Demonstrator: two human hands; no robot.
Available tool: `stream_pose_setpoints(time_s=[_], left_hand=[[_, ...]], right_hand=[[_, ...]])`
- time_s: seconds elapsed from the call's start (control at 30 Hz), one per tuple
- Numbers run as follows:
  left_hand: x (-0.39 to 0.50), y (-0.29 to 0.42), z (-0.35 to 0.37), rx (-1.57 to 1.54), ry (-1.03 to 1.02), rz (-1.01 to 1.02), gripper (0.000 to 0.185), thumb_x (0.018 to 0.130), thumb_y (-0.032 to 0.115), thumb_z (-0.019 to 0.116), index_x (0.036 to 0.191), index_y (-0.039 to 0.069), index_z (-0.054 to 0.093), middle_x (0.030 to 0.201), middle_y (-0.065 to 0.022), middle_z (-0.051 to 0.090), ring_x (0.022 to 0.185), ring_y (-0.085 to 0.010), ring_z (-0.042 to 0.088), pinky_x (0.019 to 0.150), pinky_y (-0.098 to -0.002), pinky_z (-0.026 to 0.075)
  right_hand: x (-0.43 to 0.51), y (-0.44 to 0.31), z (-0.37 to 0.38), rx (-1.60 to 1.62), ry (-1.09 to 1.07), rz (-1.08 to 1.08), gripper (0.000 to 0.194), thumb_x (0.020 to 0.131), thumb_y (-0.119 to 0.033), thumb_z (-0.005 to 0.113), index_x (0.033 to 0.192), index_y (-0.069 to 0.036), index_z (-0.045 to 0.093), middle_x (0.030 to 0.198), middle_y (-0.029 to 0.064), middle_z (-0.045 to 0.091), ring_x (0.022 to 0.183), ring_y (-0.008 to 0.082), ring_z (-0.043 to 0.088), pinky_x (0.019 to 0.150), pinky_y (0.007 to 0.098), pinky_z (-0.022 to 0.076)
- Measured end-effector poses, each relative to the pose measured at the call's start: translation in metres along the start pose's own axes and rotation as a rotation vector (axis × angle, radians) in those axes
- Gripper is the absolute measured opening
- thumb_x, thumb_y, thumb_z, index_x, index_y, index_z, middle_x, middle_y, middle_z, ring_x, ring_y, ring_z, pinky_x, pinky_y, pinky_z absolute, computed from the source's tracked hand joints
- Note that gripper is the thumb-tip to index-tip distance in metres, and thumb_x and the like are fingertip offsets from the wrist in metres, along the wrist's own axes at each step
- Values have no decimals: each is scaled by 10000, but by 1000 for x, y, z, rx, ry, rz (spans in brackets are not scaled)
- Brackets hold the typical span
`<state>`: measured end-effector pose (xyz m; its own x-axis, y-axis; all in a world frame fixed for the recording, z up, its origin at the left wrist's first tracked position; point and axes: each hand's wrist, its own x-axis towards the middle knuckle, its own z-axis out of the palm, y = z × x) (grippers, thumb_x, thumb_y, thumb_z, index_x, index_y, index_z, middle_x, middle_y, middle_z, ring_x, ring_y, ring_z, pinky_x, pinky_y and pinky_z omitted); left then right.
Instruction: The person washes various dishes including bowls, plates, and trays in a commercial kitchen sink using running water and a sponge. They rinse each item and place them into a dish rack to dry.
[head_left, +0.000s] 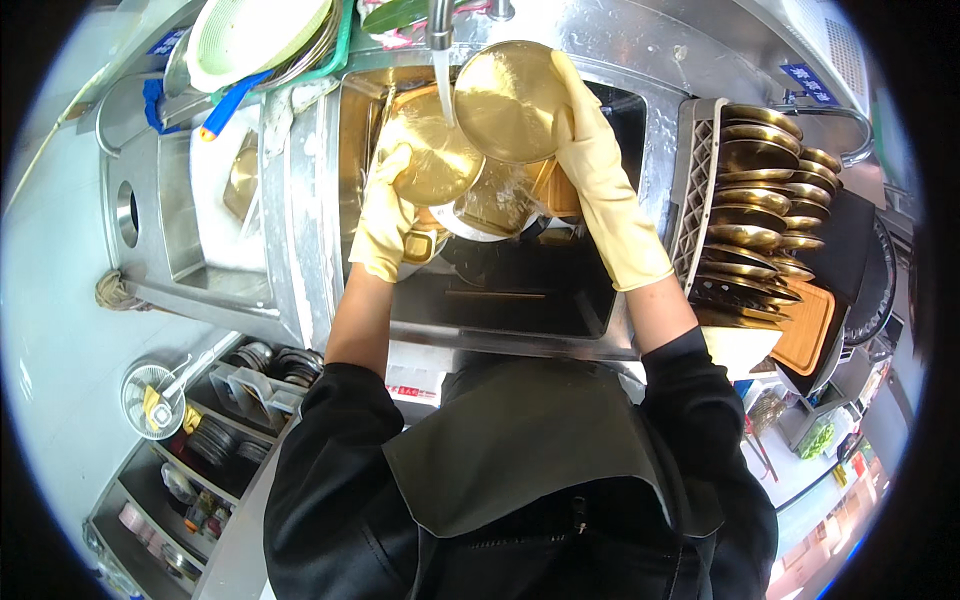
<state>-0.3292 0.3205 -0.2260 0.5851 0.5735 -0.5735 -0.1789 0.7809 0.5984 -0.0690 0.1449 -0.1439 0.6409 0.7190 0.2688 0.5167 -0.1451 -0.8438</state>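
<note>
Both my hands wear pale yellow rubber gloves over the metal sink. My left hand (386, 214) grips the lower left edge of a round gold-coloured metal plate (435, 150), and water from the faucet (441, 30) runs onto it. A second round gold plate (508, 101), at the upper right, is held by its right edge in my right hand (592, 165). The two plates meet or overlap near the stream. Beneath them in the sink lie a white-rimmed dish (480, 234), a small gold dish (418, 246) and wooden boards (561, 193), partly hidden.
A rack (697, 187) of upright gold plates (754, 196) stands right of the sink, with a wooden board (806, 326) beside it. At left is a basin with white foam (214, 180). A pale green colander (255, 41) and a blue-handled tool (234, 105) sit at the upper left.
</note>
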Motion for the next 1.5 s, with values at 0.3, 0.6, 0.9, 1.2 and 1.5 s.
stream_pose_setpoints(time_s=[0.3,0.6,0.9,1.2,1.5], left_hand=[[-9,-21,-25,-256,-43,-175,373,1077,302,652,1348,45,633,1060,-64,647,885,-187,655,759,-348,571],[16,-58,0,-410,246,-562,130,1031,186,691,969,82,645,697,-43,550,657,-85,555,708,-320,527],[-19,-58,33,-23,26,-469,264,1084,274,619,1244,67,584,1092,-83,561,999,-175,573,930,-356,515],[-43,-35,86,91,-54,-192,492,1136,361,548,1518,52,522,1487,-124,571,1341,-265,591,1152,-392,504],[-54,-47,195,184,-348,-31,376,984,7,712,1352,20,633,1232,-103,739,1065,-196,732,976,-342,606]], right_hand=[[-18,2,-11,27,-150,42,736,972,202,419,1636,-113,455,1607,186,544,1503,309,512,1263,368,417],[-15,-59,-40,-91,-427,-173,752,937,-120,777,1611,-220,460,1589,153,541,1181,342,727,956,402,635],[12,-52,-33,247,-204,-180,108,856,40,727,864,-65,749,1024,106,764,1037,348,719,916,405,573],[5,-61,-63,96,-506,459,232,1040,-266,708,1176,-84,660,1050,163,777,995,350,757,867,414,581],[-38,-95,-138,200,-172,772,767,947,-294,823,1626,-214,474,1317,181,742,1220,298,718,1030,398,565]])
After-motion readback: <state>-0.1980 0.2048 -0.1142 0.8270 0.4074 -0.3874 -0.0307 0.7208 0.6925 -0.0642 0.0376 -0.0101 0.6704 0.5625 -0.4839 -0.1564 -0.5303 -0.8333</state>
